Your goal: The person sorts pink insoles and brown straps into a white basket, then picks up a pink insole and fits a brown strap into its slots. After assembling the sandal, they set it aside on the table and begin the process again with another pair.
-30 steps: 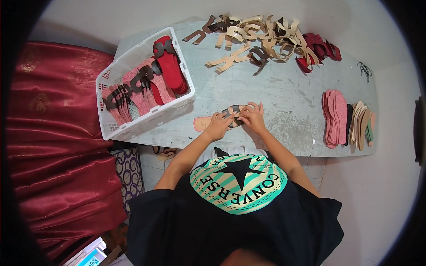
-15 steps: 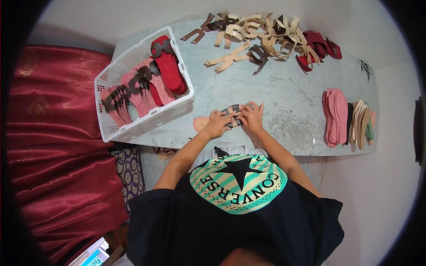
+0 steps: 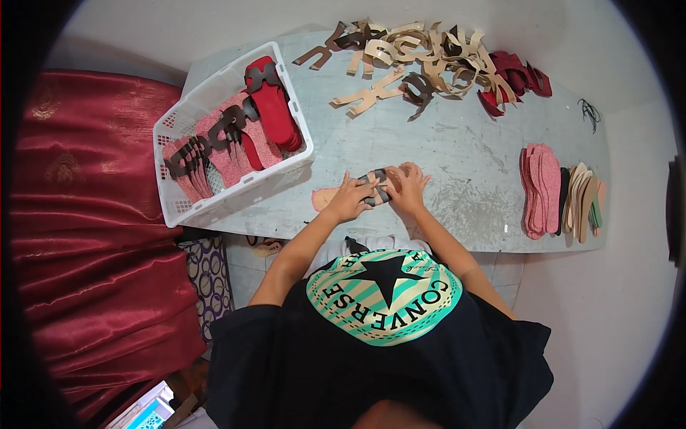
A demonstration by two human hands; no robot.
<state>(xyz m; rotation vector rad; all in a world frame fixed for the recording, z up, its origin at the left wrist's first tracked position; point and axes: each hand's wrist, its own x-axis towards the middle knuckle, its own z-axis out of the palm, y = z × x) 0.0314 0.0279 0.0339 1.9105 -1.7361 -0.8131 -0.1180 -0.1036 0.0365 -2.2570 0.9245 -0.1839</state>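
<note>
Left hand (image 3: 347, 201) and right hand (image 3: 408, 191) both on dark strap pieces (image 3: 381, 196), which lie across a flat tan sole edged in pink (image 3: 324, 199). White perforated plastic crate (image 3: 243, 188) at left on the grey table (image 3: 443, 146) (I see red soles (image 3: 275, 116) inside). Speckled pink soles (image 3: 542, 189) grouped at right.

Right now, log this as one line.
left fingers: on dark strap | right fingers: at same strap | pink-edged sole: on table | white crate: on table

- The left hand (image 3: 351, 200) now sticks one finger out toward the far side.
- The right hand (image 3: 407, 190) has spread its fingers and slid a bit right along the dark strap (image 3: 379, 174).
</note>
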